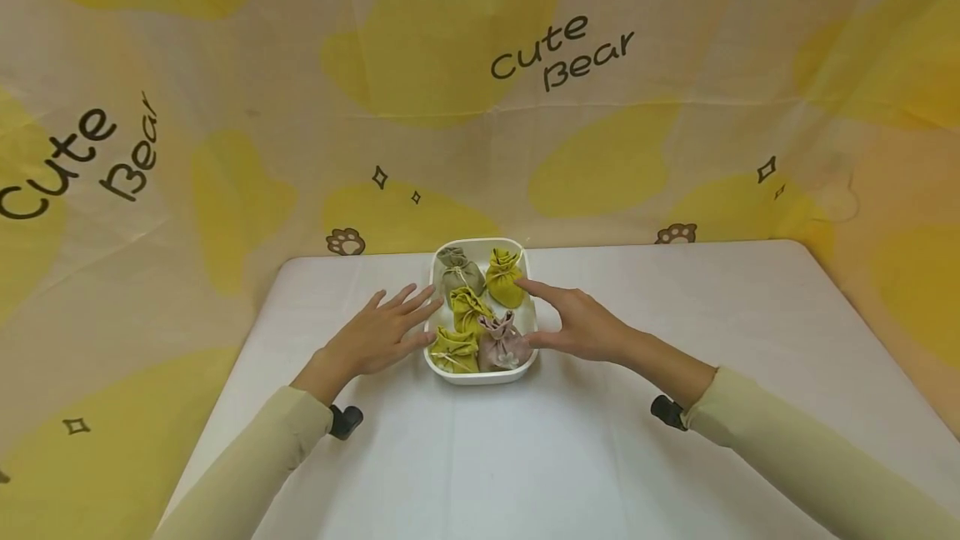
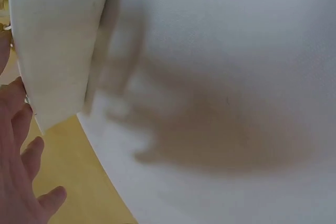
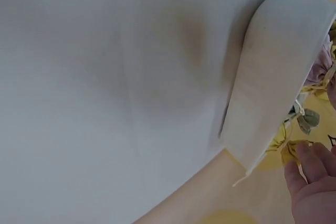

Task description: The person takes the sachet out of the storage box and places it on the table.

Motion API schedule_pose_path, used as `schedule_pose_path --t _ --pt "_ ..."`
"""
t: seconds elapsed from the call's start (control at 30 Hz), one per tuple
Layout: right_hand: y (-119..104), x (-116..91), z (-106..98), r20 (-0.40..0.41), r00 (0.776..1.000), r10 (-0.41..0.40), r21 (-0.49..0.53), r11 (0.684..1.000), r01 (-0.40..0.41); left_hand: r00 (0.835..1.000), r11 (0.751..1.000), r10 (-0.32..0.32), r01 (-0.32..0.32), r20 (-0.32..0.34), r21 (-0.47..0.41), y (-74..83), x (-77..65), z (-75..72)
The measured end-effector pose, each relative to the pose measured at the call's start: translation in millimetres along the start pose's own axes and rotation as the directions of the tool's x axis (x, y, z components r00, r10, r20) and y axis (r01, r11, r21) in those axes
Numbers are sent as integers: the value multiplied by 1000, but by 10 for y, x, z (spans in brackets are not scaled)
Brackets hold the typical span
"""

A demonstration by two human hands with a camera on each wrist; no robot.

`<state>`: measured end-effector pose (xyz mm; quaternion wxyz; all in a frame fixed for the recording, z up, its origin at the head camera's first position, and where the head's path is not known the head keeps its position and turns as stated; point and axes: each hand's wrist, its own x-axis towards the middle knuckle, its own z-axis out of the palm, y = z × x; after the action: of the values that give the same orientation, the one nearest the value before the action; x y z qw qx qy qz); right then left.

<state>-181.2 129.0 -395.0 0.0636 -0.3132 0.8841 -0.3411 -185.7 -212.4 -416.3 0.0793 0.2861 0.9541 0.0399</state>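
Observation:
A white tray point(image 1: 480, 379) holds several small drawstring pouches. Inside it, a grey-green pouch point(image 1: 459, 277) is at the back left and a yellow pouch point(image 1: 506, 283) at the back right. Another yellow pouch point(image 1: 467, 311) lies mid-tray, a third yellow pouch point(image 1: 455, 355) sits front left, and a pale pink pouch point(image 1: 500, 348) front right. My left hand point(image 1: 378, 336) reaches over the left rim with fingers extended and spread. On the opposite side, my right hand point(image 1: 588, 327) has its thumb near the pink pouch and its fingers near the back yellow one.
The tray stands at the back of a white-covered table point(image 1: 480, 473). Close behind the table's far edge hangs a yellow-patterned cloth point(image 1: 450, 173) with printed lettering. Dark wrist-worn devices point(image 1: 346, 422) show below both wrists.

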Motion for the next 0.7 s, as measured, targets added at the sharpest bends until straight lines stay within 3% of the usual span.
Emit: schedule_pose_path --t 0.47,0.7 --pt "-37 110 251 45 997 -56 122 991 50 1000 999 1 -1 -3 -39 -9 -23 32" --pt "-70 175 343 38 997 -62 133 989 57 1000 999 10 -10 -7 -35 -10 -15 33"
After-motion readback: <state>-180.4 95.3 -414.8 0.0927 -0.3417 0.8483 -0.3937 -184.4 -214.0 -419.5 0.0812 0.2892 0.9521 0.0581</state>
